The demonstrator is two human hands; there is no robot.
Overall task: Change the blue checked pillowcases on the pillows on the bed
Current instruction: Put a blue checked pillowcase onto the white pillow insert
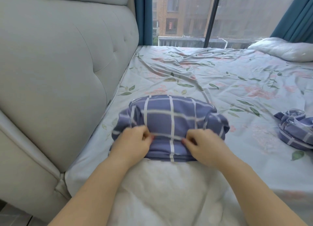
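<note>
One case (171,117), blue check, bunched over the far end of pillow (160,192), just right of headboard (59,56). Rest of pillow bare white, running back toward camera.

Left hand (133,142): fingers curled, pinching the gathered hem of case on its headboard side. Right hand (205,144): same curled pinch on the hem, on the side away from headboard. Hands near each other, with a short span of hem between.

Progress, judged:
- Loose case (294,129) crumpled on sheet (203,73), well right of headboard, on no pillow.
- Bare pillow (284,48) far right of headboard, by window (186,14).
- Reads as one pillow stripped and this one part stripped. Cannot tell from a single view whether case is going off or on.
- No fresh covers in view.
- Left, if stripping: draw case off the far end, then fit new covers on both pillows.

Edges and room:
- Headboard padding close on the left of case, only a narrow strip of sheet between; little slack on that side.
- Open wrinkled sheet ahead and right of headboard as far as window; room to pull case forward.
- Bed edge and floor (10,215) below headboard, lower left.
- Loose case well apart from the hands; no snag expected.
</note>
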